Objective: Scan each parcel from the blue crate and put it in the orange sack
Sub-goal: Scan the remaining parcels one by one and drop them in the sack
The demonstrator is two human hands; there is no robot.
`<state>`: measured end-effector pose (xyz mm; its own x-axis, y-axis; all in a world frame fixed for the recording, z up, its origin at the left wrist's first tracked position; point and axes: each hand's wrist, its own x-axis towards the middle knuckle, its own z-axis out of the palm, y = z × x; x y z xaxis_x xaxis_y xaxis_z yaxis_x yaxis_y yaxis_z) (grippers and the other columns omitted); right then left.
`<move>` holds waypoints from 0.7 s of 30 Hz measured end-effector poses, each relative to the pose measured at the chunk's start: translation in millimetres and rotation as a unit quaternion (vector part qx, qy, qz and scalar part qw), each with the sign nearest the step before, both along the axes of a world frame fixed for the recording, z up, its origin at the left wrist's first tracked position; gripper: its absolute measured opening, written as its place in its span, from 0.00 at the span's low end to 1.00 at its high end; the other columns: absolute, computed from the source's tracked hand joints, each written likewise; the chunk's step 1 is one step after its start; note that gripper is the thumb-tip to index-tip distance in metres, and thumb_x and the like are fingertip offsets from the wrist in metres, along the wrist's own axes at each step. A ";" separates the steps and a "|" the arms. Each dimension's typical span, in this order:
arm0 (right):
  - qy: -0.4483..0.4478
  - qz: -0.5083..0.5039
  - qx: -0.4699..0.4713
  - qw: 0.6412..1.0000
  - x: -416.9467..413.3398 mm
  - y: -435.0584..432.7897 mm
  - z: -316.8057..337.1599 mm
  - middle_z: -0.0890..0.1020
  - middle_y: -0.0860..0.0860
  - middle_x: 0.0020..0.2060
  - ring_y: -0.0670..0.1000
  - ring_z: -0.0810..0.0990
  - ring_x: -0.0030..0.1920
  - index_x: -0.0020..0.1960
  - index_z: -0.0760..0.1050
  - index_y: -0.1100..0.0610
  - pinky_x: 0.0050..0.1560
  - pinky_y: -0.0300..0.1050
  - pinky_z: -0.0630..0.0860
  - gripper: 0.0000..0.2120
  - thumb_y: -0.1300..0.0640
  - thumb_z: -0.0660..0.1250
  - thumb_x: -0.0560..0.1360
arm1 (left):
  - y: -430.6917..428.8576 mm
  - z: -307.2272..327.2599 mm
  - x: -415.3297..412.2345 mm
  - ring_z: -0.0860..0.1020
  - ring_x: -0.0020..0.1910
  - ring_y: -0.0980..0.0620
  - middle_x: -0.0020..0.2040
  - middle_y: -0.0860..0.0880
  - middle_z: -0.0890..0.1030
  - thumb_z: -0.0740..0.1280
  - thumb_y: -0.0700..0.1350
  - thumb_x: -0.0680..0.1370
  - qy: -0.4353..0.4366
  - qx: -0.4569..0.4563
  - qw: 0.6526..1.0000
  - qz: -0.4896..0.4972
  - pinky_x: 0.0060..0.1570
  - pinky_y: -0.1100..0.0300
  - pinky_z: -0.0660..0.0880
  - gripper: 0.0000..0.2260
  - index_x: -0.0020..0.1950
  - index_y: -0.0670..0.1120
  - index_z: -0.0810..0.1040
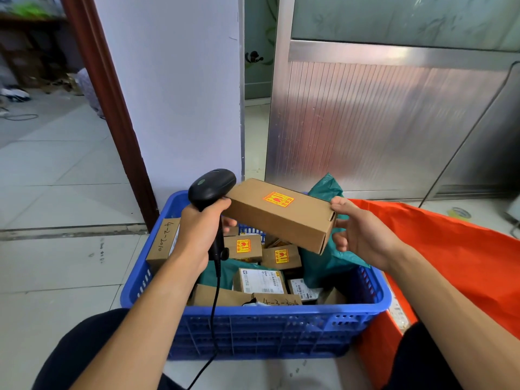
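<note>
Currently: box held up for scanning above crate

Position. The box (278, 218) is held in the air over the blue crate (253, 327). Its long axis runs from upper left down to lower right, spanning the gap between the two hands.

Hands. The right hand (360, 235) pinches the box's right end, thumb at the top corner and fingers curled below. The left hand (201, 235) is wrapped round the handle of the scanner (211, 187), whose head sits just beside the box's left end.

Finding. The upward face shows only an orange sticker; no barcode is visible. In my judgement the box must be turned before a scan can register.

Next move. The sack (464, 263) lies to the right, beyond the right hand, which is the nearer hand and already has the box.

Surroundings. The crate stands on a pale tiled floor (56, 178) and holds further boxes and green mailers. A white wall (174, 80) and a metal door (380, 122) stand behind.
</note>
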<state>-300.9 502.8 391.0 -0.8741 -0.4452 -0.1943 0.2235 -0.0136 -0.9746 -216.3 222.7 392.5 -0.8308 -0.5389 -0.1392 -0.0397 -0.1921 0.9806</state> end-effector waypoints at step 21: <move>0.017 -0.007 0.074 0.997 3.2 -7.0 -6.0 0.77 0.56 0.40 0.53 0.75 0.32 0.60 0.78 0.59 0.38 0.46 0.73 0.23 0.39 0.64 0.80 | 11.8 0.0 6.4 0.82 0.33 0.54 0.44 0.48 0.89 0.70 0.42 0.81 -0.021 -0.028 0.998 -0.060 0.36 0.64 0.79 0.03 0.55 0.47 0.82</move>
<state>-297.7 495.8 385.0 -0.8870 -0.4026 -0.2262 0.1903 0.1275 -0.9734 -209.9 234.5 392.4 -0.8835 -0.4442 -0.1484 -0.1009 -0.1287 0.9865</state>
